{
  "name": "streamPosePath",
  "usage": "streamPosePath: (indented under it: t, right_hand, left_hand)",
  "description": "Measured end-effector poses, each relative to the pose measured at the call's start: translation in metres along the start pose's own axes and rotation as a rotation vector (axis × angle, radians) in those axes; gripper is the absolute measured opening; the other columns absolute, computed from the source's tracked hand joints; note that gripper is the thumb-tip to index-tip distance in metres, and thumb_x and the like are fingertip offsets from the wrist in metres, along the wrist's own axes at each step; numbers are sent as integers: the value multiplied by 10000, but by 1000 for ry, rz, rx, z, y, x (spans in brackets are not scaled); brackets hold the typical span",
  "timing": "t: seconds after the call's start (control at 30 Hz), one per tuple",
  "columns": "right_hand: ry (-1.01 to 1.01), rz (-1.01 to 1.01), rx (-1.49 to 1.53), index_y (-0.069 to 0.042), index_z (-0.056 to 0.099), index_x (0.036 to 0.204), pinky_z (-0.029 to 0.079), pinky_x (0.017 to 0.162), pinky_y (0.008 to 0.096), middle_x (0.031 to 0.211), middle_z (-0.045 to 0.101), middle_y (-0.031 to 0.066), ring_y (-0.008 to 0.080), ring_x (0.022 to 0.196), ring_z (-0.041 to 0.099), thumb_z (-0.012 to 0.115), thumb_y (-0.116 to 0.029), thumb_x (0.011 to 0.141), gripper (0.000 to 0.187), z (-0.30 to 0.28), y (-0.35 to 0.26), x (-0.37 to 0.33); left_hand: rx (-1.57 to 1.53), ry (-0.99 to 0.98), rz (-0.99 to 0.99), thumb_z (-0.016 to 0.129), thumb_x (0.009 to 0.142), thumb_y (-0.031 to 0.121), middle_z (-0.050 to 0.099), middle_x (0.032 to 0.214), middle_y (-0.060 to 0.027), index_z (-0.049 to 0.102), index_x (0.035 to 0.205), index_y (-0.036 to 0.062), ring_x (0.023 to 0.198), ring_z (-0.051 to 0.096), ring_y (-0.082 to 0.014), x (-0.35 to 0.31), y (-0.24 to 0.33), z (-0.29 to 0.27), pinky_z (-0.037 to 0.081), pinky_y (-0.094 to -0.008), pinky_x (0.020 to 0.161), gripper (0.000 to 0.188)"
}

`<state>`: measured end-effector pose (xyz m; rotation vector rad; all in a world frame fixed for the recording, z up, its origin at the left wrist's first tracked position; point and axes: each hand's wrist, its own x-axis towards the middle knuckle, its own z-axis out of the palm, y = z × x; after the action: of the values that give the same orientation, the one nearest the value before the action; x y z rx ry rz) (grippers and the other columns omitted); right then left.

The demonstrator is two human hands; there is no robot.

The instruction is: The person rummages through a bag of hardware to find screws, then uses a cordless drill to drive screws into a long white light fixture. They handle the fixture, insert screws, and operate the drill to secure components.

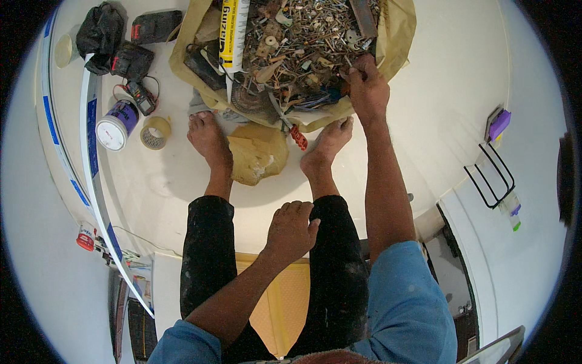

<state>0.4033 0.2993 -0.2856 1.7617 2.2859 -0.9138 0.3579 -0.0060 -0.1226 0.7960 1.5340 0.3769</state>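
My right hand (pixel 368 91) reaches into the right side of a yellowish bag (pixel 397 42) full of mixed hardware. Its fingers are bent together over the pile of screws and scraps (pixel 303 45); a thin sliver shows at the fingertips, too small to name. Bare-backed and loosely curled, my left hand (pixel 290 230) hangs between my knees with the thumb apart, and nothing shows in it. A white and yellow sealant tube (pixel 233 36) stands nozzle-down along the bag's left side. Over the near rim leans a tool with a red handle (pixel 297 138).
My feet flank a crumpled yellow piece (pixel 257 155) before the bag. Left lie a tape roll (pixel 156 133), a purple and white tub (pixel 117 125), a meter (pixel 141 97), black pouches (pixel 156 27) and a long white strip (pixel 92 145). A black wire rack (pixel 491 176) is at right.
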Motion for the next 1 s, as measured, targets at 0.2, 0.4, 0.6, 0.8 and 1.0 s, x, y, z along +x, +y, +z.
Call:
streamPosePath:
  t: [0.2,0.4,0.6,0.8,1.0]
  right_hand:
    - [-42,126,244,-26,776,1081,579,763,346,905,795,93,173,804,742,732,-163,995,168,9,5,-27]
    - [-130,169,403,-45,764,1085,599,791,411,959,799,161,287,846,783,705,-178,994,172,7,-12,-37]
    - [-144,196,444,29,741,1125,590,733,313,923,782,101,142,789,727,674,-111,1019,188,4,-8,-35]
    - [41,-77,59,-58,729,1050,600,810,505,955,757,189,432,912,744,724,-146,900,174,1,-11,-32]
    - [146,-235,-98,-91,755,1112,577,811,524,939,742,188,411,946,727,745,-139,881,236,21,-20,-13]
  left_hand:
    - [11,-21,-18,653,1024,247,681,1129,-215,637,1251,-34,1092,661,-362,2,0,-1,512,-513,1011,361]
    - [-3,-18,-21,669,1010,237,687,1128,-215,642,1240,-29,1098,660,-380,3,0,3,507,-524,1018,352]
    - [-46,-82,-76,707,978,235,699,1212,-242,641,1283,-15,1151,655,-436,7,6,-5,498,-553,1044,399]
    - [-5,-42,-40,684,1001,238,696,1155,-222,640,1265,-36,1124,661,-393,6,5,0,504,-521,1038,383]
    - [10,-35,-25,686,1003,234,688,1142,-225,636,1264,-36,1102,668,-387,8,6,1,513,-523,1025,379]
